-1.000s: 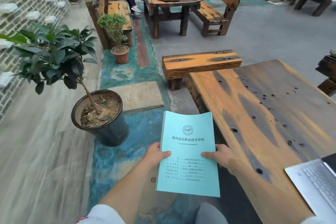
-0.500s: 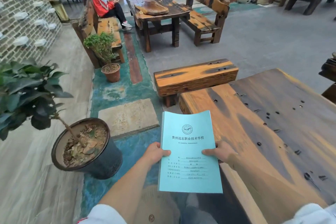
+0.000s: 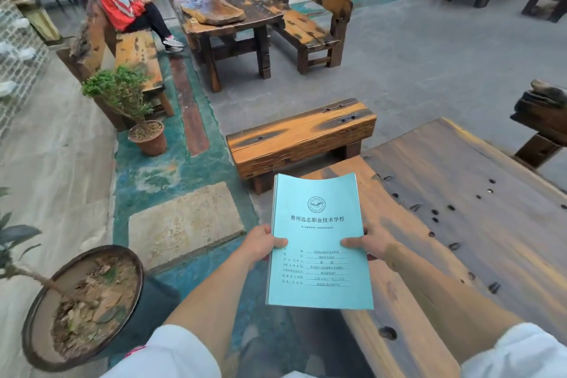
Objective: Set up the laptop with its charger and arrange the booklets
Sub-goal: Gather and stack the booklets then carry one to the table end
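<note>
A stack of light-blue booklets (image 3: 319, 224) with printed Chinese text is held flat in front of me, over the left edge of a long dark wooden table (image 3: 478, 224). My left hand (image 3: 260, 244) grips the stack's left edge, thumb on the cover. My right hand (image 3: 372, 244) grips its right edge the same way. The laptop and its charger are out of view.
A wooden bench (image 3: 300, 138) stands just beyond the table's far end. A large potted plant (image 3: 86, 304) sits at lower left and a small one (image 3: 144, 132) farther back. A person in a red jacket (image 3: 129, 6) sits on a bench by another table (image 3: 221, 12).
The view has swung left and upward; the laptop at lower right has left the frame. The booklets stay held in both hands and now lie closer over the table's edge.
</note>
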`<move>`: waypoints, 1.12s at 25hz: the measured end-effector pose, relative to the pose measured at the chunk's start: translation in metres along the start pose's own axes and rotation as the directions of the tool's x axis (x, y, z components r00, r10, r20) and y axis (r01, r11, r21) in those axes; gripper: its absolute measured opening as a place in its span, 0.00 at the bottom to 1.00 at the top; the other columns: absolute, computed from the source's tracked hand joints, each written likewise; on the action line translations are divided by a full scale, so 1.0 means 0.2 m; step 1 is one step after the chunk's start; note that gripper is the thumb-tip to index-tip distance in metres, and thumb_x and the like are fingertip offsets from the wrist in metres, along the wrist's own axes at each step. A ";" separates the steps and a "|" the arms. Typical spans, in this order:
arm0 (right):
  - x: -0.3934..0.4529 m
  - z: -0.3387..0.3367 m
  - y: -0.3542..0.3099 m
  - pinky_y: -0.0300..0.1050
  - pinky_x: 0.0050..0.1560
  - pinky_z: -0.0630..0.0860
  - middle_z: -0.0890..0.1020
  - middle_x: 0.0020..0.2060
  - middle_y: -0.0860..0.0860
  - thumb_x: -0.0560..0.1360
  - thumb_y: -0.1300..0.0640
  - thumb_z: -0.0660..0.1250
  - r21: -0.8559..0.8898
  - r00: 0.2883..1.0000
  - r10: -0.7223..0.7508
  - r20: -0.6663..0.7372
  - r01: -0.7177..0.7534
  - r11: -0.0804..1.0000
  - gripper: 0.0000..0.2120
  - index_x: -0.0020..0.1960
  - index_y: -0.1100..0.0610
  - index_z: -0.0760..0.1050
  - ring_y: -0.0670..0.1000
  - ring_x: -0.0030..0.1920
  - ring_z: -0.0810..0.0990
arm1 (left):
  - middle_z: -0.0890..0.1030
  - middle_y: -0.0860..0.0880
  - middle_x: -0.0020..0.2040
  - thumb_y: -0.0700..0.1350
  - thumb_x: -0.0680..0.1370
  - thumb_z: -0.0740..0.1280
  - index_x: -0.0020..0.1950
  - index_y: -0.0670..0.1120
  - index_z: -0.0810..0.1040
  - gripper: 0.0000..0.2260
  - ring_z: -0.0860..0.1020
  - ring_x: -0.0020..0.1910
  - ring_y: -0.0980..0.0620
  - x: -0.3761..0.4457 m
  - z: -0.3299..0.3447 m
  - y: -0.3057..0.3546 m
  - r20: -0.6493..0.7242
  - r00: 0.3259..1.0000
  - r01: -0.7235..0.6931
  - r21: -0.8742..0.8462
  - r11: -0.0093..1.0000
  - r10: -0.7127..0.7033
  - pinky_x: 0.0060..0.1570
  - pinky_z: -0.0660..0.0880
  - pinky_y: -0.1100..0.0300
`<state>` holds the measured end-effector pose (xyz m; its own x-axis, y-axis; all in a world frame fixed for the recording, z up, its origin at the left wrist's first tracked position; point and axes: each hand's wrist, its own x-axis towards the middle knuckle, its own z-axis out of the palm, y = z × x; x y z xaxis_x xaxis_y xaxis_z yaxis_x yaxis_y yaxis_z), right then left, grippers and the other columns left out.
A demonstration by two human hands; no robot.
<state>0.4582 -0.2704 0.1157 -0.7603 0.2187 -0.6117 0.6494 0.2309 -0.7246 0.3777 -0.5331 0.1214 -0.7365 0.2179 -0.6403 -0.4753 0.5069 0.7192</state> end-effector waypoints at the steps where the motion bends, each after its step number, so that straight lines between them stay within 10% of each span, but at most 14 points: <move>1: 0.03 -0.02 0.00 0.46 0.47 0.82 0.86 0.49 0.51 0.72 0.57 0.74 0.026 1.000 0.007 -0.017 -0.007 1.000 0.10 0.53 0.56 0.79 0.51 0.47 0.85 | 0.85 0.46 0.52 0.39 0.76 0.71 0.55 0.42 0.76 0.10 0.84 0.49 0.49 0.05 0.01 0.04 0.014 1.000 -0.006 0.027 1.000 0.006 0.50 0.81 0.52; 18: 0.41 -0.14 -0.11 0.41 0.33 0.81 0.86 0.44 0.50 0.72 0.61 0.74 0.539 0.838 0.401 -0.369 -0.158 0.827 0.11 0.54 0.57 0.80 0.49 0.41 0.86 | 0.82 0.51 0.49 0.40 0.77 0.71 0.52 0.47 0.74 0.08 0.81 0.45 0.54 1.14 0.17 0.92 0.557 0.828 -0.261 0.478 0.838 -0.060 0.33 0.77 0.65; 28: 0.52 0.09 -0.12 0.43 0.35 0.82 0.86 0.43 0.49 0.72 0.60 0.75 0.718 0.679 0.628 -0.381 -0.211 0.664 0.09 0.51 0.56 0.80 0.50 0.41 0.86 | 0.83 0.44 0.56 0.41 0.75 0.73 0.55 0.44 0.73 0.13 0.82 0.52 0.48 1.48 0.26 0.96 0.683 0.710 -0.390 0.586 0.710 -0.174 0.50 0.81 0.53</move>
<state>0.3622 -0.2711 0.0635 -0.1019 0.6549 -0.7488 0.5789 -0.5731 -0.5800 0.0934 -0.3279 0.0558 -0.1116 0.6361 -0.7635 0.2321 0.7638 0.6024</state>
